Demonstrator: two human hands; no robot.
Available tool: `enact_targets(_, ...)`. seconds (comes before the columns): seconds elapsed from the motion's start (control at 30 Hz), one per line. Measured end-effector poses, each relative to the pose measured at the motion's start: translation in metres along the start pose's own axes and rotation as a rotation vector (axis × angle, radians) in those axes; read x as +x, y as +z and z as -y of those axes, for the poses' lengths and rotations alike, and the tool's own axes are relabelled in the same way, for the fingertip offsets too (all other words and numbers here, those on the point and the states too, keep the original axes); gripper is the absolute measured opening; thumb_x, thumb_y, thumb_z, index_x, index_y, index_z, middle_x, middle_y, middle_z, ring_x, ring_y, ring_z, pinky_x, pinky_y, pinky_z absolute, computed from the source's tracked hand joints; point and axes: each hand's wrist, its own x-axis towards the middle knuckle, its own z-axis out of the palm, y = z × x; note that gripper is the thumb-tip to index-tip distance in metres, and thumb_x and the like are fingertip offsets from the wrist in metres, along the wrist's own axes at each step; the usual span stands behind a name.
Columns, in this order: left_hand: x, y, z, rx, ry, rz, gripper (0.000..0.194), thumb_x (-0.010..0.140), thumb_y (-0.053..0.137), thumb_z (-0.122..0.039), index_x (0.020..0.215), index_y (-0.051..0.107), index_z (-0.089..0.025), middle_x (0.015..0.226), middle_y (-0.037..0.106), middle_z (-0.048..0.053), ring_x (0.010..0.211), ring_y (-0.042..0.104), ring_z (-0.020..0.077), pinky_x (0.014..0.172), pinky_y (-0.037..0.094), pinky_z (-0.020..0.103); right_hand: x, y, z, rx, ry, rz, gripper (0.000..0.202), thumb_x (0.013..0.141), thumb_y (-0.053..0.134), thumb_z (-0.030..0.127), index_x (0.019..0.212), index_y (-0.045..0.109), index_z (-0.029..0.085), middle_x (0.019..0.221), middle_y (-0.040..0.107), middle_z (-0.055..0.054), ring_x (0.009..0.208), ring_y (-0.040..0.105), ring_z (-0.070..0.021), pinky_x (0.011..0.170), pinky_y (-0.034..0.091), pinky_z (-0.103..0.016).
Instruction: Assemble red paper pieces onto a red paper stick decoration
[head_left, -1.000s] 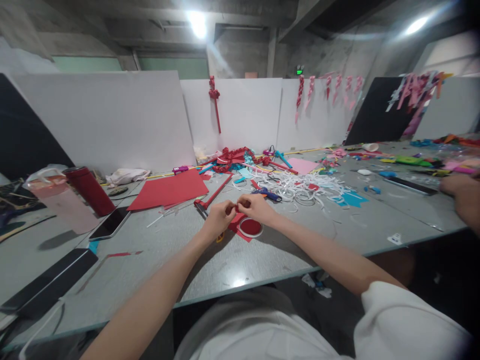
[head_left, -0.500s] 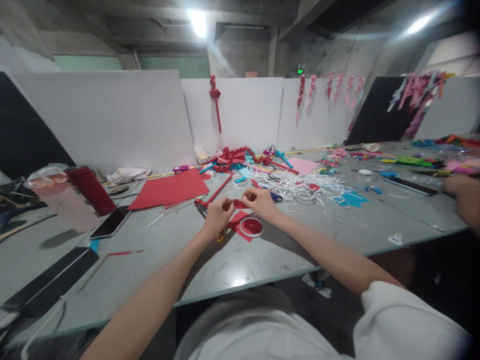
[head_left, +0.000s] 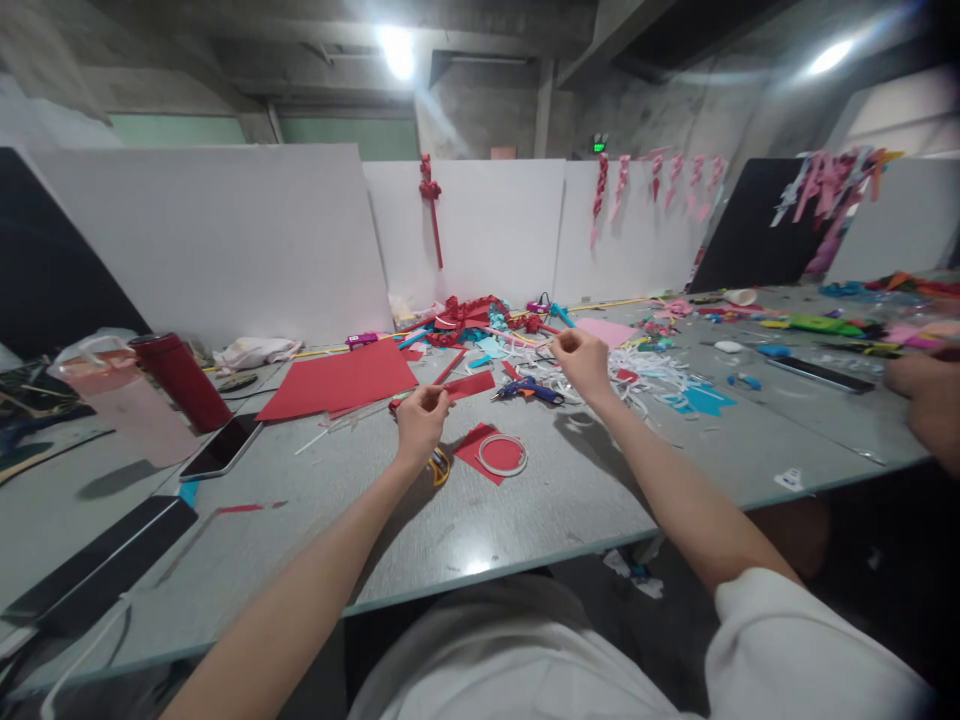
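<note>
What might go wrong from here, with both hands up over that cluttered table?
1. The red strip in the left hand appears close to the front of the blue glue gun and might brush it; whether the gun is hot cannot be told.
2. The right hand is raised by the pile of white strips, so a sideways sweep could drag some along.
3. The yellow-handled tool beside the left wrist could get knocked.
</note>
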Motion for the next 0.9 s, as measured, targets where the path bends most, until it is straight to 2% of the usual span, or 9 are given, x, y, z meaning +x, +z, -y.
enact_targets(0.1,-0.001,0.0,-0.001,-0.006,-0.01,-0.004,0.022,0.086,0.064,-0.037,0.089,0.068,-0.015,0.076,0.074,0.006,0.061,0.063,0.0131,0.059,0.049,0.023,0.013,-0.012,-0.02,-0.153,0.043,-0.052,0.028,0.086,0.053,0.029,0.09,0.075,0.012,0.084,0.075,-0.012,0.077,0.067,-0.0234,0.083,0.05,-0.036)
enact_targets(0.17,-0.001,0.0,-0.002,-0.011,-0.01,-0.004,0.022,0.085,0.064,-0.037,0.089,0.068,-0.015,0.075,0.074,0.005,0.06,0.062,0.0128,0.059,0.048,0.023,0.017,-0.016,-0.027,-0.207,0.038,-0.08,0.037,0.087,0.045,0.02,0.106,0.075,0.009,0.106,0.075,-0.017,0.097,0.068,-0.0271,0.095,0.048,-0.039)
enact_targets(0.23,-0.001,0.0,-0.003,-0.017,-0.008,0.004,0.022,0.086,0.064,-0.036,0.09,0.069,-0.015,0.075,0.073,0.005,0.06,0.062,0.0126,0.059,0.049,0.023,0.014,-0.015,-0.025,-0.235,-0.018,-0.109,0.047,0.083,0.04,0.011,0.119,0.071,0.007,0.127,0.068,-0.019,0.119,0.06,-0.0288,0.106,0.043,-0.042)
enact_targets(0.3,-0.001,0.0,-0.003,-0.028,-0.01,0.021,0.023,0.085,0.064,-0.036,0.091,0.07,-0.015,0.075,0.073,0.005,0.06,0.062,0.0127,0.058,0.049,0.024,0.007,-0.01,-0.016,-0.218,-0.114,-0.096,0.053,0.078,0.039,0.004,0.122,0.07,0.008,0.135,0.063,-0.017,0.13,0.052,-0.0285,0.112,0.037,-0.044)
enact_targets(0.43,-0.002,0.001,-0.002,-0.04,-0.027,0.109,0.025,0.085,0.064,-0.037,0.093,0.071,-0.014,0.074,0.073,0.006,0.058,0.062,0.0128,0.056,0.048,0.024,-0.019,0.002,0.021,-0.032,-0.325,0.155,0.046,0.08,0.037,0.002,0.105,0.073,0.018,0.116,0.072,-0.01,0.119,0.059,-0.0254,0.108,0.042,-0.042)
enact_targets(0.53,-0.003,0.001,0.0,-0.029,-0.026,0.164,0.024,0.085,0.064,-0.037,0.091,0.071,-0.014,0.073,0.073,0.005,0.058,0.061,0.0126,0.057,0.048,0.024,-0.041,0.013,0.048,0.081,-0.499,0.385,0.038,0.087,0.044,0.007,0.113,0.069,0.02,0.115,0.072,-0.009,0.114,0.061,-0.0249,0.107,0.042,-0.041)
enact_targets(0.67,-0.004,0.002,0.0,-0.005,-0.004,0.186,0.022,0.086,0.063,-0.035,0.089,0.071,-0.015,0.072,0.073,0.005,0.057,0.061,0.0125,0.057,0.047,0.024,-0.063,0.027,0.063,0.116,-0.646,0.569,0.037,0.087,0.051,0.007,0.119,0.066,0.019,0.116,0.07,-0.011,0.113,0.059,-0.0258,0.104,0.043,-0.043)
enact_targets(0.77,-0.004,0.002,0.0,0.002,-0.018,0.175,0.021,0.084,0.063,-0.032,0.091,0.072,-0.015,0.071,0.072,0.004,0.058,0.061,0.013,0.056,0.047,0.024,-0.068,0.032,0.058,0.159,-0.654,0.619,0.04,0.079,0.042,-0.003,0.099,0.068,0.019,0.101,0.07,-0.009,0.103,0.061,-0.0232,0.096,0.047,-0.038)
enact_targets(0.9,-0.004,0.002,0.001,0.022,-0.007,0.213,0.019,0.084,0.062,-0.028,0.092,0.072,-0.015,0.071,0.072,0.004,0.057,0.062,0.0126,0.057,0.047,0.024,-0.065,0.03,0.05,0.189,-0.569,0.551,0.034,0.071,0.04,-0.005,0.073,0.063,0.02,0.082,0.064,-0.005,0.086,0.061,-0.02,0.082,0.047,-0.031)
